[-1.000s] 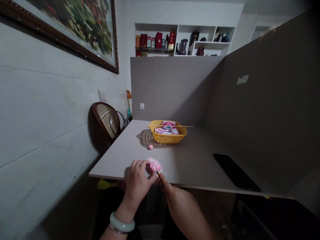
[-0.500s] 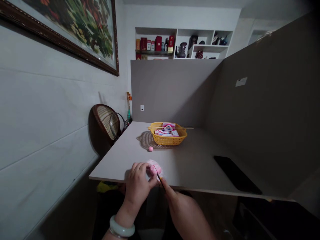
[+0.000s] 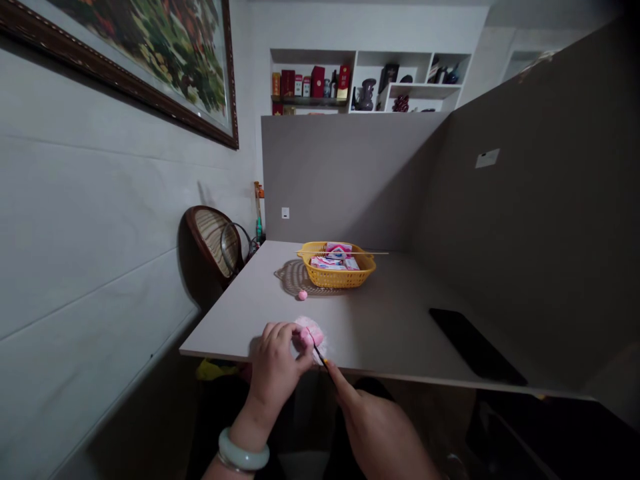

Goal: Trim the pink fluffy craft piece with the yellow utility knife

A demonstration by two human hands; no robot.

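- The left hand [image 3: 274, 357] is closed, and its fingers are gripping a soft pink lump [image 3: 315, 339] that is sitting at the near edge of the surface [image 3: 380, 333].
- The right hand [image 3: 380, 437] is pinching a thin dark needle [image 3: 319, 353] between its fingertips, and the needle has a small yellow part near those fingertips.
- The needle is lying on a slant, with its long side pointing up and to the left, away from the right hand.
- The tip of the needle is touching the soft pink lump, or going into it.
- The soft pink lump is right beside the left hand, so the left hand is nearer to it than the right hand.
- A pale green bangle [image 3: 243, 451] is sitting on the left wrist.
- A small pink ball [image 3: 303, 295] is lying farther along the surface, near a yellow basket [image 3: 337, 280] holding pink packets [image 3: 327, 263].
- A flat black thing [image 3: 475, 347] is lying well off to the right.
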